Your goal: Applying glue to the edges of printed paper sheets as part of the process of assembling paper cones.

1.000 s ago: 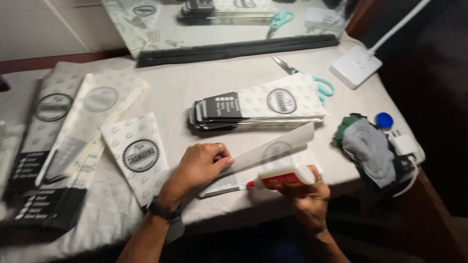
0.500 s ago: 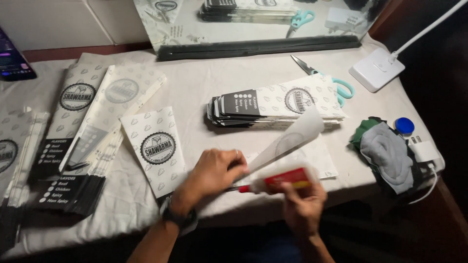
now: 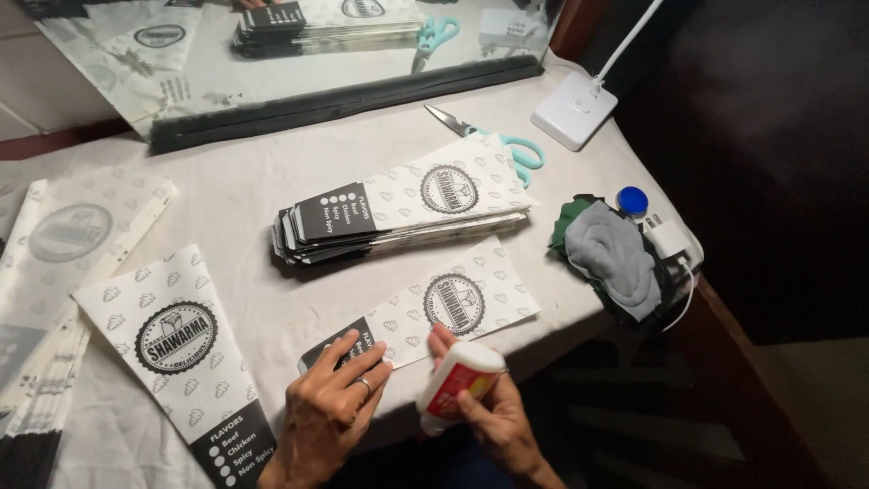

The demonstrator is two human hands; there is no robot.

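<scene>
Head view: paper sleeve (image 3: 434, 311) under left hand (image 3: 330, 407), beside glue-holding right hand (image 3: 493, 417).

Warm, even light on the tabletop (image 3: 244, 195), brightest centre and left; source looks overhead, not seen in frame. Right side and bottom fall off to near black past the table edge. Soft shadows under the stack of paper sleeves (image 3: 398, 213) and both hands. Mild glare on the mirror (image 3: 226, 63). Centre is sharp, left-edge sheets (image 3: 63, 244) slightly soft and stretched by wide-angle distortion. Little motion blur
</scene>
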